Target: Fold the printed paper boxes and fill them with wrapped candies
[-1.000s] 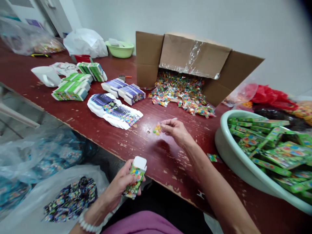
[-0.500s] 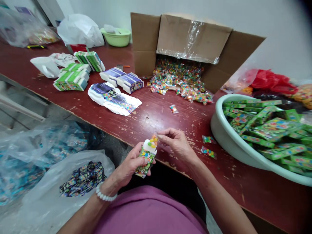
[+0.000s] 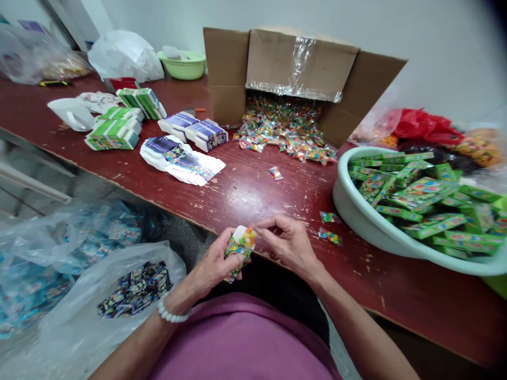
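Left fingers (image 3: 233,262) are gripping the box (image 3: 236,250), right fingers (image 3: 275,221) are pinching candy (image 3: 249,236); too loose pinching is risking a drop.

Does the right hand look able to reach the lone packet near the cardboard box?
Probably yes: nothing stands between the right hand and the lone packet, though its fingers seem to pinch another packet.

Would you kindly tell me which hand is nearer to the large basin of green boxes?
Right: the right hand is apart from the basin, to its left, pinching a candy packet; the left hand is farther left, gripping a small green box.
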Demonstrator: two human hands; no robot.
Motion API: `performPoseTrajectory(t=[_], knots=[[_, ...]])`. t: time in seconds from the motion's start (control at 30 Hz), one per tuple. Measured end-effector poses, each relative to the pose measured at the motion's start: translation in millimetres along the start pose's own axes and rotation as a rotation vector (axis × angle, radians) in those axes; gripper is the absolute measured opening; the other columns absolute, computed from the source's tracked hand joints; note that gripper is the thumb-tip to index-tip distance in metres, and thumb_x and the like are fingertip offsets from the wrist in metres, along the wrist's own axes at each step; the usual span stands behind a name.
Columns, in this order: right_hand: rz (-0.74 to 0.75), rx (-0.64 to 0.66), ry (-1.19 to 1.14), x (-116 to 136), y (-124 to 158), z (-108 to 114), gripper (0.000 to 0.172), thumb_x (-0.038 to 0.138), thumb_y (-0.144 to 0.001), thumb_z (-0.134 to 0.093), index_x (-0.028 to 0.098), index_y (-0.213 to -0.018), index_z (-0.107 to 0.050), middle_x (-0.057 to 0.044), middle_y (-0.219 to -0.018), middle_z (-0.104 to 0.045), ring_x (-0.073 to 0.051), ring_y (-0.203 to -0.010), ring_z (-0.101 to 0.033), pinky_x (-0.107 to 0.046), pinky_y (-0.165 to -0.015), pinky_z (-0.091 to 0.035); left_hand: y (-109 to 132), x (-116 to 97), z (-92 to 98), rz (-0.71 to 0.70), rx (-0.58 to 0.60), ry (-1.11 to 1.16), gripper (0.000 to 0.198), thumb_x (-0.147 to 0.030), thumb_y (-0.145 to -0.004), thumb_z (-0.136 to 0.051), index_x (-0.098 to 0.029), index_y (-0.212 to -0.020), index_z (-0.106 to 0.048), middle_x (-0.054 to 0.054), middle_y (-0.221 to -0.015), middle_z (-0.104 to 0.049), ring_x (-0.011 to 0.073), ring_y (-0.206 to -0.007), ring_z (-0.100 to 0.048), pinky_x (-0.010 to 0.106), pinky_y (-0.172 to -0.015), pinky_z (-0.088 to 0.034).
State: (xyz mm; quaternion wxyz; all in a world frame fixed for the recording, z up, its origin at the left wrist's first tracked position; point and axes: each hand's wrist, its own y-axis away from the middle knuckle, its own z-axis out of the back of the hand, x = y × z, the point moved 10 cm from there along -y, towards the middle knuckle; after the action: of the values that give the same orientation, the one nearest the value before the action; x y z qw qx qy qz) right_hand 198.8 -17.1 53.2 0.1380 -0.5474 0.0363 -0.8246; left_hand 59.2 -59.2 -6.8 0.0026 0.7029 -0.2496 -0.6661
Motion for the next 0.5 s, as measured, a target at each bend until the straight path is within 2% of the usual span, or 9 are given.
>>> performPoseTrajectory(t=[0.1,0.17,0.23,0.3,0.37,0.43,0.5], knots=[[0.233,0.155,0.131,32.7,8.6,-14.3,0.015,0.027,-0.092,-0.061,0.023,-0.086,-0.074,-0.004,-0.08,-0.073,-0.018,-0.074,-0.062,-0.033,-0.076,-0.047,0.4,-2.2,-4.5,-0.024,0.017,0.015,0.043,-0.028,-0.077,-0.069,-0.021,-0.116,-0.053,-0.001,-0.086,-0.063,0.0098,-0.059,-0.058,0.02,-0.051,-0.05],[0.262,0.202,0.078,38.7,11.3,-17.9,0.017,0.027,-0.094,-0.058,0.023,-0.09,-0.074,-0.005,-0.089,-0.073,-0.019,-0.084,-0.063,-0.035,-0.083,-0.047,-0.3,-3.1,-6.0,-0.033,0.017,0.126,0.046,-0.036,-0.081,-0.068,-0.021,-0.12,-0.052,0.001,-0.087,-0.064,0.0122,-0.062,-0.061,0.021,-0.052,-0.052],[0.125,0.133,-0.089,24.1,8.7,-11.4,0.017,0.03,-0.095,-0.057,0.023,-0.095,-0.072,-0.005,-0.095,-0.072,-0.018,-0.087,-0.064,-0.032,-0.082,-0.048,-1.6,-1.5,-4.7,-0.007,-0.013,0.268,0.05,-0.05,-0.087,-0.059,-0.019,-0.125,-0.051,0.003,-0.084,-0.066,0.0151,-0.06,-0.063,0.024,-0.049,-0.053],[-0.104,0.053,-0.317,-4.2,9.8,-10.2,0.017,0.035,-0.09,-0.065,0.022,-0.1,-0.069,-0.003,-0.09,-0.07,-0.016,-0.08,-0.063,-0.029,-0.075,-0.048,-2.3,-0.3,-3.8,0.025,-0.047,0.369,0.058,-0.058,-0.09,-0.05,-0.017,-0.131,-0.049,0.004,-0.078,-0.068,0.0163,-0.053,-0.063,0.025,-0.045,-0.052],[-0.297,0.059,-0.532,-25.5,16.9,-23.0,0.031,0.041,-0.08,-0.075,0.021,-0.101,-0.065,0.0,-0.081,-0.068,-0.014,-0.071,-0.061,-0.026,-0.068,-0.048,-1.7,-3.2,-3.9,0.027,-0.071,0.406,0.062,-0.056,-0.088,-0.054,-0.016,-0.136,-0.048,0.005,-0.075,-0.069,0.0171,-0.05,-0.063,0.026,-0.045,-0.052],[-0.381,0.106,-0.674,-29.8,23.2,-37.7,0.041,0.044,-0.073,-0.081,0.019,-0.101,-0.063,0.002,-0.077,-0.066,-0.011,-0.066,-0.06,-0.024,-0.065,-0.047,0.2,-8.3,-2.8,0.002,-0.104,0.415,0.065,-0.051,-0.084,-0.063,-0.018,-0.138,-0.048,0.005,-0.079,-0.07,0.0197,-0.057,-0.066,0.028,-0.046,-0.055],[-0.396,0.131,-0.756,-25.2,25.2,-45.2,0.043,0.045,-0.071,-0.082,0.018,-0.099,-0.065,0.002,-0.08,-0.066,-0.01,-0.064,-0.059,-0.022,-0.063,-0.046,2.0,-9.8,0.8,-0.005,-0.156,0.401,0.067,-0.046,-0.078,-0.071,-0.021,-0.137,-0.05,0.005,-0.085,-0.071,0.0221,-0.064,-0.068,0.029,-0.045,-0.056]])
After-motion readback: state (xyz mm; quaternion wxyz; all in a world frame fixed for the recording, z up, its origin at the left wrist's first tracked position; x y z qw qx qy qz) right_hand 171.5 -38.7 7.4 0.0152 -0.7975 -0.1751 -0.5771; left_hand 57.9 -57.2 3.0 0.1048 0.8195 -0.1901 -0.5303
